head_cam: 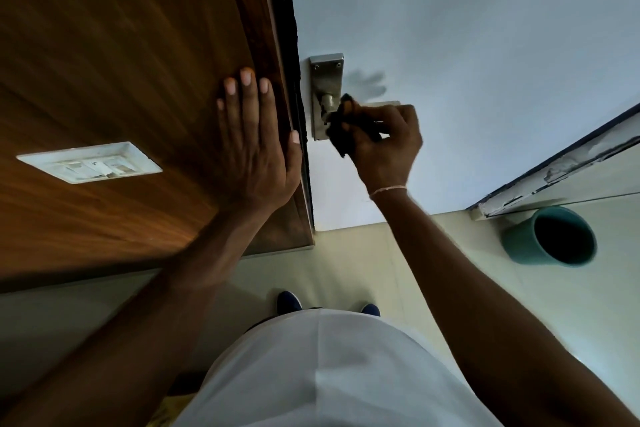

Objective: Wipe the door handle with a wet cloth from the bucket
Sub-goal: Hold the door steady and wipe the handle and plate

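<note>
Dark cloth held against a metal door handle on a pale door

A pale door (485, 28) fills the upper right, next to a brown wood panel (104, 62) carrying a white switch plate (89, 161). A teal bucket (550, 236) stands on the tiled floor (353, 260) at the right, well apart from the handle. The left hand (256, 146) lies flat and spread on the wood panel, its grip wide and holding nothing. The right hand (384, 142) has its grip closed on a dark cloth (346, 125), pressed onto the lever of the metal door handle (327, 95).
</note>
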A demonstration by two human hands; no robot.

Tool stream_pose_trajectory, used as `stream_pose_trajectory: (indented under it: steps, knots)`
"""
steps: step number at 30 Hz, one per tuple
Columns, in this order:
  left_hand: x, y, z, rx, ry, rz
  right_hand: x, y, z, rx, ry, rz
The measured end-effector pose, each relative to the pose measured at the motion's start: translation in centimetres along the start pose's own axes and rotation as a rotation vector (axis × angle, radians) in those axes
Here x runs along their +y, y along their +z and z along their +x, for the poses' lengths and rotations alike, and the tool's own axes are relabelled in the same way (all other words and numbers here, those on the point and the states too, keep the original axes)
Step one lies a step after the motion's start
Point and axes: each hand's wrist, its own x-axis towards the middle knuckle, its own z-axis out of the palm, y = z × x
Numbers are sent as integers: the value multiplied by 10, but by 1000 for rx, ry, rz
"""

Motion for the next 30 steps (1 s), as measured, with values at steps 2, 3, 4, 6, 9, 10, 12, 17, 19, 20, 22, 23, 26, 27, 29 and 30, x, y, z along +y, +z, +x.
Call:
stream_pose_trajectory:
  steps: [2, 3, 4, 6, 9, 10, 12, 17, 19, 20, 22, 23, 26, 27, 29, 30]
  knots:
    - [2, 0, -1, 0, -8, -2, 6, -14, 8, 57, 41, 20]
    - [3, 0, -1, -1, -7, 1, 11, -20, 13, 75, 73, 54]
    - [3, -1, -1, -5, -5, 5, 16, -24, 17, 96, 108, 90]
    - [3, -3, -1, -13, -1, 7, 19, -31, 23, 146, 156, 170]
    - [4, -6, 0, -15, -4, 3, 16, -36, 24, 170, 215, 177]
    - [5, -7, 0, -17, -4, 4, 16, -39, 24, 169, 250, 174]
    - [6, -8, 0, -22, -3, 9, 22, -45, 29, 196, 342, 176]
    - [8, -11, 1, -21, -3, -14, 28, -64, 42, 259, 509, 263]
    - [8, -11, 1, -29, -1, -8, 31, -61, 32, 242, 549, 321]
    - [8, -12, 1, -33, 1, -8, 34, -58, 25, 232, 586, 359]
    - [7, -13, 1, -40, 5, -16, 36, -52, 7, 187, 672, 494]
    - [7, -13, 1, -41, 6, -26, 37, -50, -1, 141, 712, 575]
    - [8, -16, 3, -47, 10, -44, 27, -46, -16, -54, 771, 690]
    - [9, -17, 2, -54, 12, -46, 22, -46, -19, -123, 775, 717]
    - [13, -18, 0, -71, 24, -72, 9, -49, -23, -207, 798, 815]
    - [17, -18, -3, -81, 39, -102, 2, -51, -25, -225, 802, 854]
